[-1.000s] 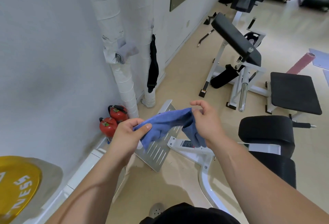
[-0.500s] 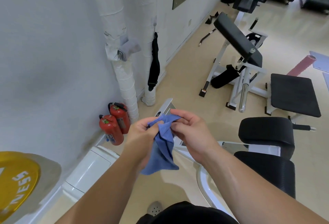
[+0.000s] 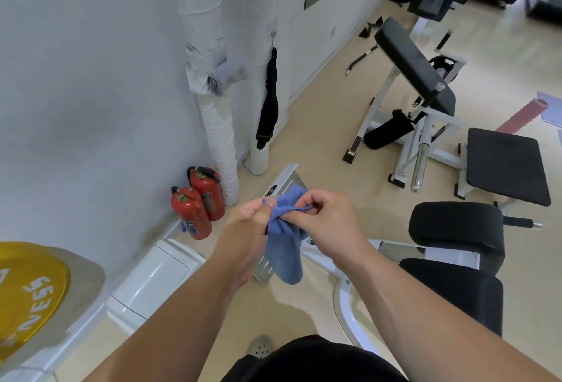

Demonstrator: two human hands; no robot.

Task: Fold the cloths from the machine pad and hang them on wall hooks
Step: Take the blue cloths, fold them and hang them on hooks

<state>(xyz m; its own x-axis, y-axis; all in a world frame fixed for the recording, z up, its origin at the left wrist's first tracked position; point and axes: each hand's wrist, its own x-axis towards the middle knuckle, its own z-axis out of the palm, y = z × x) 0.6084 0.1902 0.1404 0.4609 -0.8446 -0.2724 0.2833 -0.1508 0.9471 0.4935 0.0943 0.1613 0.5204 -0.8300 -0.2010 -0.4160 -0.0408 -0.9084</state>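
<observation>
A blue cloth hangs doubled over in front of me, its lower end dangling above the metal footplate. My left hand pinches its top edge at the left. My right hand pinches the same edge just to the right, the two hands almost touching. On the wall ahead a grey folded cloth sits on the wrapped pipe, and a black cloth hangs from a wall hook. The black machine pads are at my right.
Two red fire extinguishers stand by the white wrapped pipe. A yellow weight plate is at the lower left. A black bench on a white frame and a flat seat pad stand ahead right.
The cloth was stretched wide between my hands; they came together, folding it in half, and it now hangs down from both pinches.
</observation>
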